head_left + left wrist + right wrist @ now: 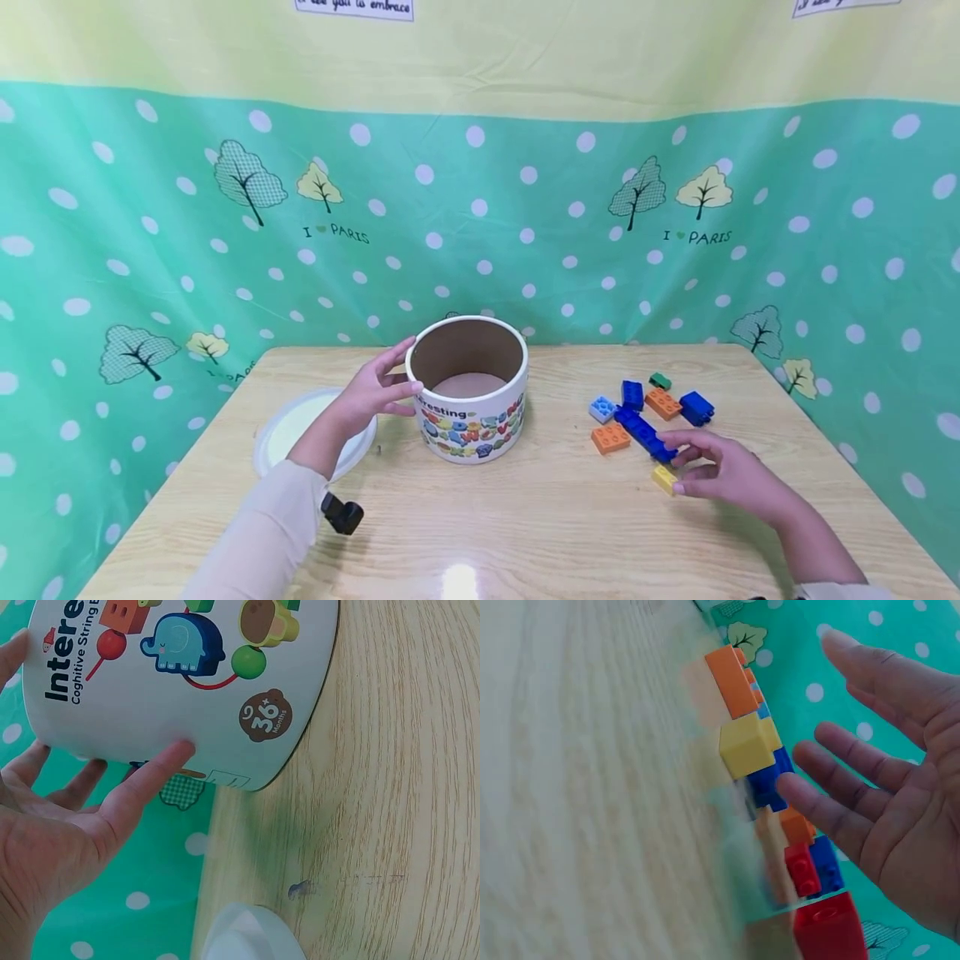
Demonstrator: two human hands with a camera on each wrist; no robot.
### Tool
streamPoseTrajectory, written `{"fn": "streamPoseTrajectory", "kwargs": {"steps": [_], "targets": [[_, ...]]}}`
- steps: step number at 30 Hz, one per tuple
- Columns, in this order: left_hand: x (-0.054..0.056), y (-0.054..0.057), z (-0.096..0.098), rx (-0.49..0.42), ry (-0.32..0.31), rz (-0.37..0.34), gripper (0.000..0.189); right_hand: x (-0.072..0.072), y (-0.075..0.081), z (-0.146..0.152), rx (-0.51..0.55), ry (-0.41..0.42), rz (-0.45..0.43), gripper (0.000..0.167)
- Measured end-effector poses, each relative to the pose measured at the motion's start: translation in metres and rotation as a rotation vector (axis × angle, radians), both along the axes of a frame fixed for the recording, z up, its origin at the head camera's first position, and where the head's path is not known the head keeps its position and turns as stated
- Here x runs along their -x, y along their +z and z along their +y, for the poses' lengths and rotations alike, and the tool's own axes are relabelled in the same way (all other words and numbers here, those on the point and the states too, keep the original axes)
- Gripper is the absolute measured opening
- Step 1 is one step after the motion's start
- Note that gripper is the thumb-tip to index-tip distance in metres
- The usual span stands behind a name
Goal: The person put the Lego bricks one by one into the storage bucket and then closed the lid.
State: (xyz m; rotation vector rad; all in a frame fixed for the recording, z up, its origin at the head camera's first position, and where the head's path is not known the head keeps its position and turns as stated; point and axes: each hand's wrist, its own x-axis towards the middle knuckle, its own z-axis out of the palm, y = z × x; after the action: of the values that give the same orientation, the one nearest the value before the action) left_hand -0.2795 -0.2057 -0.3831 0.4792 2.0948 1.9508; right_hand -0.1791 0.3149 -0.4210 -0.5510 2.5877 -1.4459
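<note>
A round white container (471, 429) with printed pictures and a brown inside stands upright on the table. My left hand (367, 392) rests against its left side, fingers spread and fairly straight at the rim and wall; in the left wrist view one fingertip touches the printed wall. My right hand (723, 475) is by a yellow toy brick (664, 479), fingers apart and loosely bent. The right wrist view shows nothing in that palm; red bricks (831, 926) lie near it. Beyond the yellow brick is a row of dark blue bricks (643, 435).
Several loose bricks lie at the right: orange (611, 437), light blue (602, 408), green (660, 381) and dark blue (697, 408). A white round lid (272, 433) lies flat under the left forearm. A green dotted curtain (480, 242) hangs behind the table (510, 533).
</note>
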Motion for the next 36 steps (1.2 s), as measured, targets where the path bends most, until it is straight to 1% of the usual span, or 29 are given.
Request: {"fn": "streamPoseTrajectory", "kwargs": {"steps": [2,5,11,18,22,26,31,36], "targets": [[0.000,-0.001,0.000,0.003,-0.001,0.000,0.081,0.001,-0.004,0.003,0.018,0.015,-0.044,0.064],[0.000,-0.002,0.001,0.001,0.002,0.000,0.080,0.004,-0.010,0.004,0.001,0.002,-0.091,0.063],[-0.001,-0.002,0.000,0.008,0.002,0.005,0.080,0.008,-0.018,0.003,-0.073,-0.058,-0.120,0.056],[-0.001,-0.003,0.000,0.010,0.003,0.004,0.081,0.011,-0.022,0.002,-0.056,-0.051,-0.161,0.053],[-0.001,-0.002,-0.001,0.013,0.004,0.007,0.081,0.014,-0.022,0.001,-0.066,-0.037,-0.153,0.052],[-0.002,-0.001,0.000,0.019,0.014,0.014,0.081,0.016,-0.021,-0.001,-0.105,-0.014,-0.127,0.053],[-0.002,-0.001,0.000,0.013,0.004,0.019,0.081,0.016,-0.021,-0.007,-0.161,-0.042,-0.139,0.051],[-0.001,-0.003,0.002,0.008,0.005,0.015,0.080,0.013,-0.023,-0.010,-0.176,-0.070,-0.144,0.044]]}}
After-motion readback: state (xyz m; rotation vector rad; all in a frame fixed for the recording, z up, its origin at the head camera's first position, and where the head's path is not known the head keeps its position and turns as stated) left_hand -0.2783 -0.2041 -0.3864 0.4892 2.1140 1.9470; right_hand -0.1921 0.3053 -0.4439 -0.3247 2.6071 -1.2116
